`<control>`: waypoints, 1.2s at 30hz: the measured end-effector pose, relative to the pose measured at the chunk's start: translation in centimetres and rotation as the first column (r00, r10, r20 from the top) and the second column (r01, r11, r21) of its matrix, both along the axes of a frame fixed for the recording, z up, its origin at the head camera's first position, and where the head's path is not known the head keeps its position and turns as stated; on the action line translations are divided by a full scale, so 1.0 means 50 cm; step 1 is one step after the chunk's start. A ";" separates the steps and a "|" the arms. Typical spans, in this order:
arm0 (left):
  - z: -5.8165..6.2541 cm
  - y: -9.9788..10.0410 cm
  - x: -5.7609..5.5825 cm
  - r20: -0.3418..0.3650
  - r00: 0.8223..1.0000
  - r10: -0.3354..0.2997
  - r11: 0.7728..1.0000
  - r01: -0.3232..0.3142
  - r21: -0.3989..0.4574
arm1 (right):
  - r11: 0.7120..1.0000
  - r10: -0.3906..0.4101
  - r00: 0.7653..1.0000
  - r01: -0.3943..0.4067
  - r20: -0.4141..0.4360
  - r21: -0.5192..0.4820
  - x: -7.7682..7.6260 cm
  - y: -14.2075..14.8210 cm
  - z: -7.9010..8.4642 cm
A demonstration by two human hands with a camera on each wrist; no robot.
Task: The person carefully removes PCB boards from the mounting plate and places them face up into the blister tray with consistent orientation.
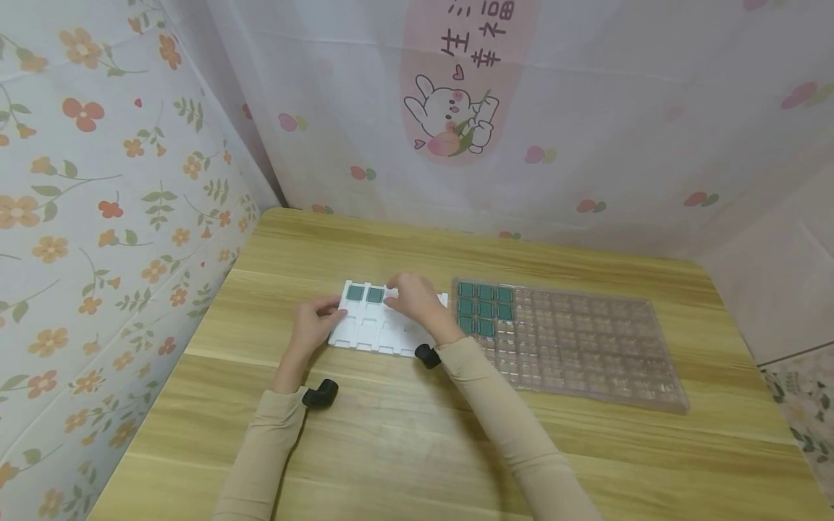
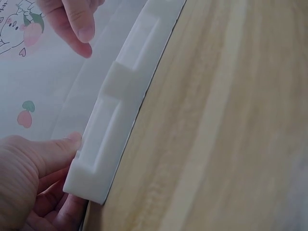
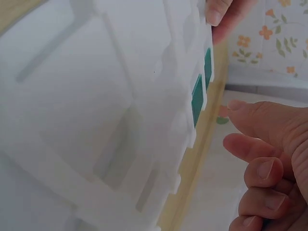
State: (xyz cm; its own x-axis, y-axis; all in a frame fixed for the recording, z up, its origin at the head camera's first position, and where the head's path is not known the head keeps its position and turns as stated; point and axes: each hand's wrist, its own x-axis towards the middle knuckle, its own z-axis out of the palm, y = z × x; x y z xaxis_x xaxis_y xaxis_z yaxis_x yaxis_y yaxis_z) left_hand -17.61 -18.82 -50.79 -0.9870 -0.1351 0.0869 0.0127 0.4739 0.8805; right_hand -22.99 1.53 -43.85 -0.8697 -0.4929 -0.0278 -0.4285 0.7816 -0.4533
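A white foam-like tray (image 1: pixel 370 334) with recesses lies on the table. Two square green chips (image 1: pixel 355 292) sit side by side in its far row at the left. My left hand (image 1: pixel 308 327) grips the tray's left edge, the thumb against its side in the left wrist view and the other fingers partly hidden below. Over the far edge hovers my right hand (image 1: pixel 415 298), just right of the second chip (image 1: pixel 375 294). Its thumb (image 3: pixel 245 115) and index finger stand apart with nothing between them in the right wrist view; the other fingers are curled.
To the right lies a large clear plastic tray (image 1: pixel 586 340) with many pockets; several green chips (image 1: pixel 485 309) fill its left end. Black cylindrical pieces (image 1: pixel 321 394) are at both wrists. A printed curtain (image 1: pixel 365 130) hangs behind the wooden table (image 1: pixel 371 441).
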 end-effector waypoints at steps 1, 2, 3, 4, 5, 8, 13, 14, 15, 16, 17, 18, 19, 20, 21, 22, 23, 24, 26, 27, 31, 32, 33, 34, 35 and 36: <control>0.000 0.000 0.000 -0.003 1.000 0.000 1.000 0.000 -0.002 | 1.000 0.000 1.000 0.000 0.003 0.001 -0.001 -0.002 -0.001; 0.000 0.000 0.001 -0.006 1.000 0.000 1.000 0.000 -0.004 | 1.000 0.000 1.000 0.000 0.008 0.005 -0.001 -0.005 -0.002; -0.001 0.000 0.001 -0.009 1.000 -0.001 1.000 0.001 -0.006 | 1.000 -0.001 1.000 0.001 0.014 0.009 -0.001 -0.007 -0.003; -0.001 0.000 0.001 -0.011 1.000 -0.002 1.000 0.001 -0.006 | 1.000 -0.001 1.000 0.001 0.019 0.014 -0.002 -0.009 -0.005; -0.001 0.000 0.002 -0.012 1.000 -0.001 1.000 0.001 -0.004 | 1.000 -0.002 1.000 0.002 0.024 0.017 -0.002 -0.011 -0.006; -0.001 0.000 0.002 -0.010 1.000 0.000 1.000 0.000 -0.004 | 1.000 -0.008 0.999 0.007 0.038 0.028 -0.005 -0.017 -0.010; -0.002 0.000 0.001 -0.002 1.000 0.005 1.000 -0.005 0.001 | 0.999 -0.014 0.999 0.012 0.047 0.049 -0.009 -0.026 -0.015; -0.002 0.000 0.001 -0.002 1.000 0.005 1.000 -0.005 0.002 | 0.999 -0.014 0.999 0.011 0.048 0.054 -0.010 -0.028 -0.016; -0.002 0.000 0.000 -0.006 1.000 0.005 1.000 -0.005 0.005 | 0.998 -0.012 0.999 0.009 0.053 0.057 -0.011 -0.030 -0.018; -0.002 0.000 0.000 -0.009 1.000 0.005 1.000 -0.005 0.007 | 0.998 -0.013 0.998 0.010 0.057 0.057 -0.012 -0.032 -0.019; -0.002 0.000 -0.001 -0.013 1.000 0.005 1.000 -0.005 0.006 | 0.998 -0.014 0.998 0.010 0.057 0.060 -0.012 -0.034 -0.020; -0.002 -0.001 -0.001 -0.020 1.000 0.004 1.000 -0.003 0.005 | 0.998 -0.012 0.998 0.008 0.059 0.062 -0.013 -0.036 -0.021; -0.002 -0.001 -0.001 -0.026 1.000 0.002 1.000 -0.002 0.005 | 0.998 -0.010 0.998 0.006 0.062 0.063 -0.013 -0.038 -0.022; -0.002 -0.001 -0.001 -0.029 1.000 0.002 1.000 -0.002 0.006 | 0.998 -0.007 0.998 0.003 0.055 0.069 -0.014 -0.039 -0.024; -0.002 -0.001 -0.001 -0.034 0.999 0.002 1.000 -0.002 0.006 | 0.997 -0.005 0.999 0.001 0.048 0.074 -0.014 -0.041 -0.025; -0.002 -0.001 -0.001 -0.035 0.999 0.001 1.000 -0.001 0.006 | 0.997 -0.002 0.999 -0.001 0.039 0.080 -0.015 -0.042 -0.026; -0.001 -0.001 -0.001 -0.034 0.999 0.000 1.000 0.000 0.004 | 0.996 0.001 1.000 -0.004 0.030 0.087 -0.015 -0.044 -0.027; -0.001 -0.001 -0.001 -0.032 0.999 -0.001 1.000 0.001 0.005 | 0.996 0.005 1.000 -0.007 0.022 0.093 -0.015 -0.045 -0.029; 0.000 -0.001 -0.001 -0.019 1.000 0.002 1.000 -0.002 0.009 | 0.995 0.004 1.000 -0.005 0.003 0.097 -0.016 -0.047 -0.031; 0.001 -0.001 -0.001 -0.013 1.000 0.003 1.000 -0.003 0.011 | 0.995 0.004 1.000 -0.004 0.002 0.095 -0.017 -0.047 -0.032; 0.003 0.000 0.001 0.001 1.000 0.003 1.000 -0.003 0.009 | 0.996 0.001 1.000 0.000 -0.004 0.087 -0.020 -0.049 -0.038; 0.004 0.000 0.001 -0.003 1.000 0.002 1.000 -0.002 0.007 | 0.996 -0.001 1.000 0.002 -0.005 0.084 -0.021 -0.050 -0.040; 0.004 0.000 0.001 -0.002 1.000 0.001 1.000 -0.001 0.008 | 0.996 -0.002 1.000 0.003 -0.010 0.085 -0.021 -0.050 -0.041; 0.005 0.000 0.002 -0.006 1.000 0.000 1.000 0.000 0.008 | 0.996 -0.003 1.000 0.005 -0.015 0.087 -0.022 -0.051 -0.042; 0.005 0.000 0.002 -0.010 1.000 -0.002 1.000 0.002 0.006 | 0.996 -0.004 1.000 0.005 -0.019 0.092 -0.023 -0.051 -0.042; 0.005 0.000 0.002 -0.015 1.000 -0.004 1.000 0.004 0.003 | 0.995 -0.003 1.000 0.006 -0.026 0.097 -0.024 -0.052 -0.042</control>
